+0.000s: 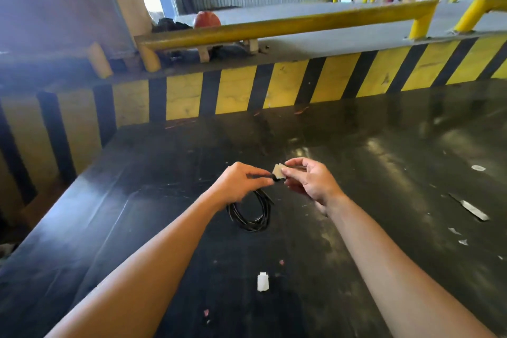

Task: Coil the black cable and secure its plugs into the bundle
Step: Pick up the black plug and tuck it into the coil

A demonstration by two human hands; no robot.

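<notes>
From the head view, your left hand (241,181) grips one coiled black cable (251,214) hanging at six o'clock beneath it; your right hand (310,178) pinches its pale plug (278,171). One white piece (262,281) lies on the dark table (384,162).

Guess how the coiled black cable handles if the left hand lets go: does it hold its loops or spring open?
The black cable hangs in loose, uneven loops from the left hand, so it is probably floppy and would likely spread open. It looks thin, probably light. The right hand pinches a pale plug, which might swing.
</notes>
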